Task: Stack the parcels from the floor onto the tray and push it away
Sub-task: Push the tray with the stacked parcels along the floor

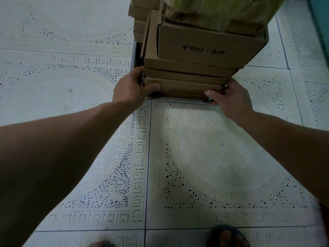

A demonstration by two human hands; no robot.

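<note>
From the head camera, your left hand (130,88) clasps the near left corner of the stack of brown cardboard parcels (185,75). Its thumb lies across the front face of the lowest flat boxes and its fingers wrap out of sight round the side. Your right hand (231,98) holds the near right corner the same way, thumb on the front and low against the rim.

The stack sits on the thin silvery metal tray (178,101), which rests on the pale patterned tile floor (204,148). Only the tray's near and left edges show.

Higher up sits a larger brown box with dark printed logos (210,45), with a yellow-green wrapped bundle (213,11) on top. Your foot in a dark sandal (227,236) shows at the bottom edge.
</note>
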